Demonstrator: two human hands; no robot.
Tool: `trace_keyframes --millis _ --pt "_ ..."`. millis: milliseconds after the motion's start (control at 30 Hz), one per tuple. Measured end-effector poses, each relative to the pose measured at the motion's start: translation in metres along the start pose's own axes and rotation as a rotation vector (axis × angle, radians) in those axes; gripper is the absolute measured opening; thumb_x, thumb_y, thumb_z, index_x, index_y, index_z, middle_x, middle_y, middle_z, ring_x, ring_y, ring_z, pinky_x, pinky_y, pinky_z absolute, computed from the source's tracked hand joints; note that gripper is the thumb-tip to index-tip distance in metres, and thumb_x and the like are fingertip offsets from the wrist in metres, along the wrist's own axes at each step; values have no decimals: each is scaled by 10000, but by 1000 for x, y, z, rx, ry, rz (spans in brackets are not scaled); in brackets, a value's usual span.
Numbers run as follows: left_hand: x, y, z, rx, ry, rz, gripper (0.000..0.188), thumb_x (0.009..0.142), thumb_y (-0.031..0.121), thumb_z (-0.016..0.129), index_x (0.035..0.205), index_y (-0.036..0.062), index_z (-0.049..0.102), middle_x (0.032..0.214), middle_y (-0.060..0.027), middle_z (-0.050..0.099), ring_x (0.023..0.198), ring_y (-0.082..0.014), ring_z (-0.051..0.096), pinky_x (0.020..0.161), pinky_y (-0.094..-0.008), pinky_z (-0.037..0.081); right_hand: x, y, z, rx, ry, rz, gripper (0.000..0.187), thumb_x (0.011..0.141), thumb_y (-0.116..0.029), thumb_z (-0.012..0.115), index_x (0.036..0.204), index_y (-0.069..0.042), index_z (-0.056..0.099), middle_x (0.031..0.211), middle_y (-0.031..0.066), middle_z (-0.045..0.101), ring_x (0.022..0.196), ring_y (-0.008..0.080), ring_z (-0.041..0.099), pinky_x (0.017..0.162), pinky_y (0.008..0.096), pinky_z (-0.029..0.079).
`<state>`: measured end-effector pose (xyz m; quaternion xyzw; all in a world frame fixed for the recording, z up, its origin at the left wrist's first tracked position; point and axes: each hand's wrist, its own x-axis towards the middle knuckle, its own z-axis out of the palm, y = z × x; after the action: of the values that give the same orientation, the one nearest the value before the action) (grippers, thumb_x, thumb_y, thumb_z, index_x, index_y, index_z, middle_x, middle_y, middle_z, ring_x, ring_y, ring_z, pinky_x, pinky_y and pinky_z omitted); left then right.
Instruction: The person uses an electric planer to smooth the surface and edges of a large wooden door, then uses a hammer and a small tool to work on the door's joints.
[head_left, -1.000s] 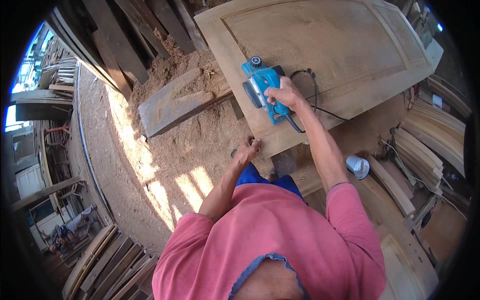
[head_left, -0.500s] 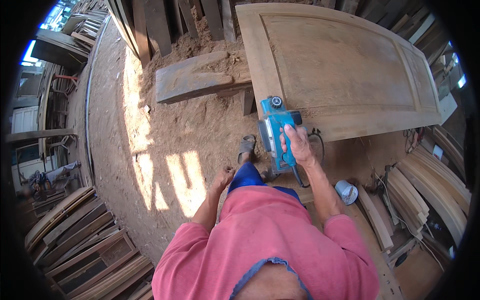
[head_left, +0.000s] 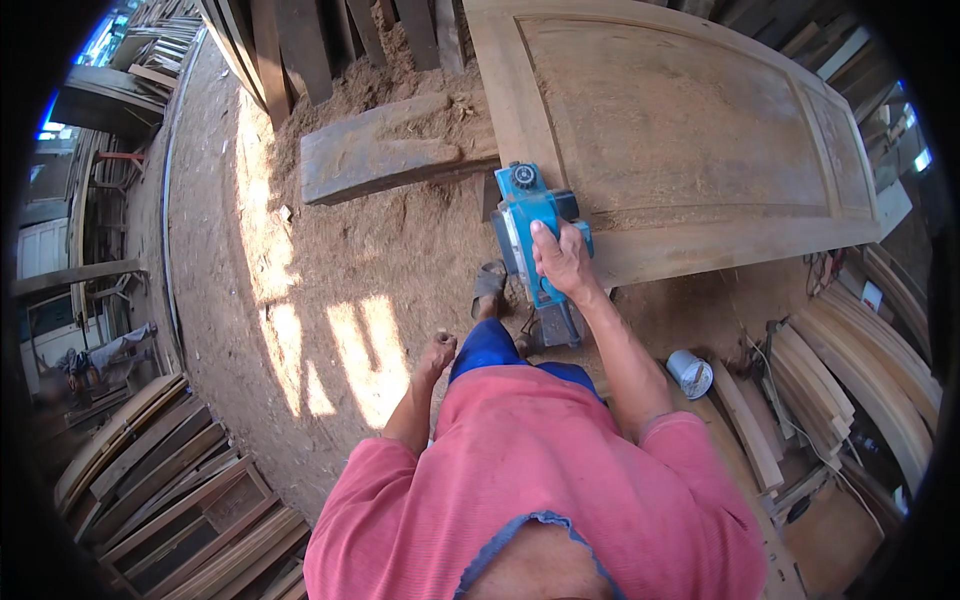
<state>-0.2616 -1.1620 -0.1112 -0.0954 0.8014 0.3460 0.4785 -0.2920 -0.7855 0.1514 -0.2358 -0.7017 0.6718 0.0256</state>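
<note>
My right hand point(head_left: 565, 260) is closed around the handle of a blue electric planer point(head_left: 540, 222), which has a dark round knob at its far end. The planer is at the near left corner of a large wooden door panel point(head_left: 680, 130), overlapping its edge; whether its sole touches the wood is hidden. Low beside my left thigh hangs my left hand point(head_left: 437, 353), its fingers curled in and nothing visible in them. Wood dust covers parts of the panel.
A thick wooden beam point(head_left: 390, 150), strewn with shavings, lies left of the panel. A small bucket point(head_left: 690, 373) stands by curved wood pieces point(head_left: 815, 380) at the right. Framed wood pieces point(head_left: 190, 490) are stacked lower left. Sawdust covers the floor point(head_left: 225, 350).
My right hand has moved the planer a little left and away from me along the panel's left end. My left hand has shifted slightly left, still curled.
</note>
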Motion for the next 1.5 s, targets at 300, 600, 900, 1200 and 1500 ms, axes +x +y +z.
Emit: trace_keyframes --millis 300,600,900,1200,1500 --pt "-7 37 -18 -136 52 24 387 941 296 582 1167 -12 643 831 -72 681 734 -184 630 684 -338 506 106 -14 -8 175 -22 -10 515 998 -557 549 897 -53 584 664 2 540 527 96 518 475 270 429" --pt "28 4 -11 165 13 14 388 948 331 581 1180 29 661 937 -130 727 849 -255 701 781 -372 541 -76 19 -5 151 -18 82 520 997 -561 522 913 -54 601 646 -8 533 532 88 523 500 289 453" --pt "46 28 5 153 -66 182 428 959 352 594 1205 4 628 1025 -123 700 905 -222 644 787 -358 511 -19 12 7 105 13 -22 631 965 -645 500 884 -28 604 608 43 561 539 143 577 506 339 461" --pt "44 167 -16 359 245 590 628 938 416 636 1372 -14 490 1264 -272 602 1121 -389 593 962 -471 465 11 -18 -22 332 259 -49 528 1000 -544 568 933 -23 620 650 18 556 545 94 544 484 267 434" --pt "-20 379 -17 1052 162 1203 1053 745 569 796 1528 71 301 1608 -318 162 1464 -504 204 1159 -641 188 -162 25 -57 640 1045 31 472 1025 -500 552 1125 -39 563 687 12 513 537 90 499 492 246 437"
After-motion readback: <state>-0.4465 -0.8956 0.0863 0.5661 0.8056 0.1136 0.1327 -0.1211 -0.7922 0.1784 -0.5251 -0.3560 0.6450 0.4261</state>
